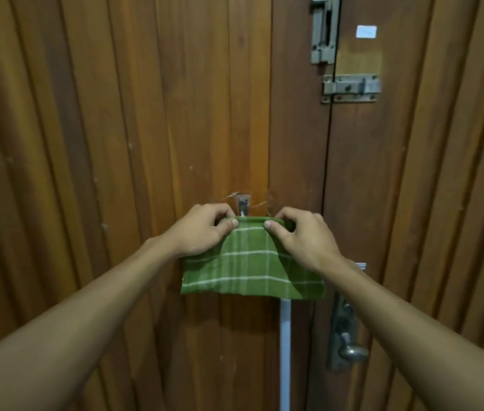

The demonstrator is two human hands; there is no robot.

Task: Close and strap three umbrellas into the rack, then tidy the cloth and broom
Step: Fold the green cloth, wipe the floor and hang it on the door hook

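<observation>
Hands meet at a wooden door: the left hand (202,229) and right hand (300,235) each pinch the folded top edge of a green checked cloth (249,268), apparently draping it over the metal hook (243,206) just above.

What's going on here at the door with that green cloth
A person is holding a folded green checked cloth against a wooden door. The left hand and right hand each pinch its top edge, just below a small metal hook. A white pole hangs beneath the cloth.
</observation>
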